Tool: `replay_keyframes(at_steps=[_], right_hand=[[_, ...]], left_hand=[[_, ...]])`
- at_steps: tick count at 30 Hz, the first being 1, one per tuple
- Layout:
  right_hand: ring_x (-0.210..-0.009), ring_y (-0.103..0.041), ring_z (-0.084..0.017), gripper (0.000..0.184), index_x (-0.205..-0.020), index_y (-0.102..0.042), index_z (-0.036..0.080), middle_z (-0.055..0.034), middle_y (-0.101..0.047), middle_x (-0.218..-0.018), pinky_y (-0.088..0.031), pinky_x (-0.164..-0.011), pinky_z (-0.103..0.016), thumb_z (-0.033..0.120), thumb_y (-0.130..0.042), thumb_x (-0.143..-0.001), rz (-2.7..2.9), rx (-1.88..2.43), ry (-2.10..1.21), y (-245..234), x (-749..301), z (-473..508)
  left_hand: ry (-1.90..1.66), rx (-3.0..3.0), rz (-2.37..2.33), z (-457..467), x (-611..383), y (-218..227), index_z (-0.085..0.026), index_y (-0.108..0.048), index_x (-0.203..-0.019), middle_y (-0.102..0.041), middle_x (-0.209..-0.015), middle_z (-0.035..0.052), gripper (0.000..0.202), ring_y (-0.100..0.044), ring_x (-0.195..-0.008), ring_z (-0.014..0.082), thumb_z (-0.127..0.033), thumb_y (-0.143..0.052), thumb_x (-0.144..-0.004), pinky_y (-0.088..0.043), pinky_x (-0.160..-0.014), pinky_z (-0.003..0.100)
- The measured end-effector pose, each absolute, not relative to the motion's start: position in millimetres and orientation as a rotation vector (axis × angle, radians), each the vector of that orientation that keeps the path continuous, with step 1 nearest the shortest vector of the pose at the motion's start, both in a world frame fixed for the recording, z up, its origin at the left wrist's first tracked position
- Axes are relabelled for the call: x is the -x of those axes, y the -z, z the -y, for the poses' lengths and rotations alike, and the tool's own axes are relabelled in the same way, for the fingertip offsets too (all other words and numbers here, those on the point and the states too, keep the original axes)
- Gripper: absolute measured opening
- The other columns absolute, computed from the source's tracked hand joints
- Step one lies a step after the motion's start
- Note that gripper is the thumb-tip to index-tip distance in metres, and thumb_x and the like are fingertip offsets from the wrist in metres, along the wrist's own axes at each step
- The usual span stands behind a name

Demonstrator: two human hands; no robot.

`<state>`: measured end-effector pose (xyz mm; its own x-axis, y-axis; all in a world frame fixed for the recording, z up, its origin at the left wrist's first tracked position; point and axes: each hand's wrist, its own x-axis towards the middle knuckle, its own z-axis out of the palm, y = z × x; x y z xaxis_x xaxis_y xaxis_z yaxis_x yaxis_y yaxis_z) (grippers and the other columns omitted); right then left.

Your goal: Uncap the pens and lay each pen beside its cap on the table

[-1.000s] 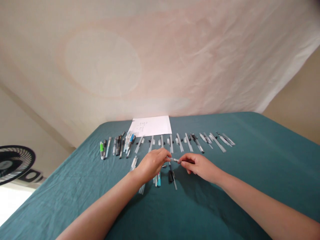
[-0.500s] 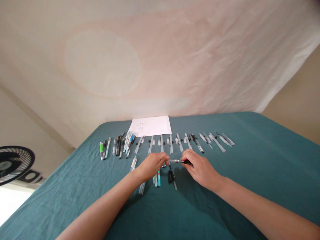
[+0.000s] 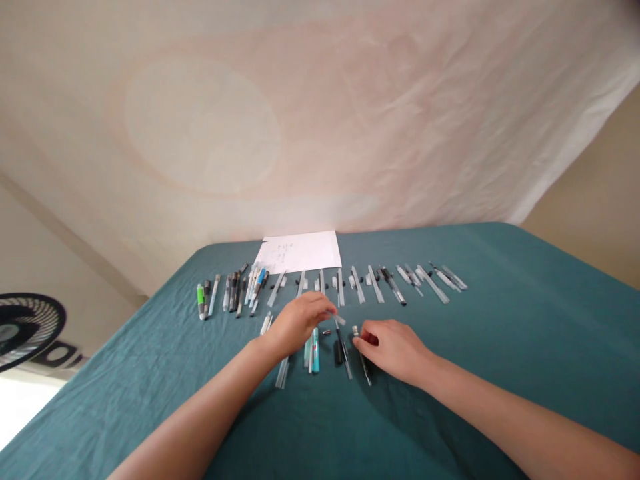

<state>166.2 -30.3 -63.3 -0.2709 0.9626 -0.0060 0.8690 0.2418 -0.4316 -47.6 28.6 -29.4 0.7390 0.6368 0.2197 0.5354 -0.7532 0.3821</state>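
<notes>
Dark pen part [image 3: 365, 368] seemingly on worktop [image 3: 400, 433]: likely light, stiff, slick; take mid-barrel. Right hand [image 3: 395, 345] at its far end, cannot tell whether gripping. Farther, left hand's [image 3: 299, 320] grip pinches clear plastic piece [image 3: 341, 320], probably light, brittle.

Bare left hand [image 3: 303, 321] and bare right hand [image 3: 395, 348], with bare wrists [image 3: 267, 348] and smooth, slender forearms [image 3: 220, 393] that widen evenly toward the view's edges; the fingers [image 3: 323, 306] look slim, though their finer shape is hard to tell
</notes>
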Motion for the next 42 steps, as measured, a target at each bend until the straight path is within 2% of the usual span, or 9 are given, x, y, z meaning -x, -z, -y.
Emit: replay_keyframes(at_steps=[6, 13, 22, 32, 37, 42], right_hand=[[-0.067, -0.062, -0.019, 0.041, -0.069, -0.062, 0.020, -0.0040, -0.067, -0.069, -0.023, -0.051, -0.026, 0.046, -0.036, -0.089, 2.368, 1.761, -0.435, 62.3, -169.5, 27.5], [-0.062, -0.061, -0.019, 0.034, -0.071, -0.063, 0.023, -0.0022, -0.067, -0.066, -0.022, -0.049, -0.025, 0.047, -0.043, -0.084, 2.454, 1.689, -0.522, 59.3, -169.7, 38.4], [-0.061, -0.060, -0.017, 0.033, -0.071, -0.063, 0.022, -0.0025, -0.067, -0.067, -0.022, -0.049, -0.024, 0.041, -0.041, -0.087, 2.430, 1.700, -0.573, 61.7, -163.7, 38.3], [-0.061, -0.059, -0.016, 0.035, -0.071, -0.062, 0.022, -0.0023, -0.066, -0.067, -0.021, -0.049, -0.024, 0.042, -0.039, -0.088, 2.452, 1.651, -0.548, 64.6, -162.6, 37.8], [-0.064, -0.061, -0.017, 0.033, -0.076, -0.062, 0.022, -0.0022, -0.067, -0.068, -0.022, -0.050, -0.024, 0.042, -0.039, -0.088, 2.431, 1.644, -0.551, 66.1, -163.6, 37.0], [-0.064, -0.061, -0.017, 0.033, -0.078, -0.062, 0.023, -0.0020, -0.067, -0.071, -0.024, -0.051, -0.024, 0.046, -0.041, -0.087, 2.400, 1.647, -0.588, 62.6, -162.4, 39.1]], left_hand=[[-0.370, -2.862, -0.757, -18.8, 38.5, 39.1, -0.024, -0.061, -0.100, -0.060, -0.103, 0.0052, 0.027, -0.051, -0.097, 0.0173, -0.016, -0.038, -0.090, -0.038, -0.082, 0.030], [-0.281, -2.941, -0.751, -17.5, 34.3, 49.3, -0.028, -0.060, -0.106, -0.058, -0.110, 0.0042, 0.030, -0.048, -0.103, 0.0194, -0.011, -0.045, -0.085, -0.036, -0.082, 0.031], [-0.388, -2.810, -1.006, -25.0, 37.4, 53.3, -0.021, -0.061, -0.100, -0.062, -0.093, 0.0054, 0.024, -0.052, -0.094, 0.0184, -0.012, -0.046, -0.084, -0.039, -0.080, 0.031], [-0.359, -2.806, -1.012, -27.0, 40.0, 48.2, -0.021, -0.062, -0.095, -0.063, -0.089, 0.0042, 0.020, -0.054, -0.090, 0.0176, -0.013, -0.046, -0.084, -0.038, -0.077, 0.030], [-0.264, -2.825, -1.020, -30.2, 49.4, 34.5, -0.020, -0.062, -0.085, -0.062, -0.081, 0.0024, 0.012, -0.053, -0.085, 0.0172, -0.019, -0.051, -0.084, -0.036, -0.073, 0.028], [-0.139, -2.854, -1.014, -25.3, 49.0, 28.0, -0.021, -0.062, -0.085, -0.062, -0.084, 0.0024, 0.008, -0.052, -0.087, 0.0183, -0.022, -0.056, -0.081, -0.035, -0.073, 0.029]])
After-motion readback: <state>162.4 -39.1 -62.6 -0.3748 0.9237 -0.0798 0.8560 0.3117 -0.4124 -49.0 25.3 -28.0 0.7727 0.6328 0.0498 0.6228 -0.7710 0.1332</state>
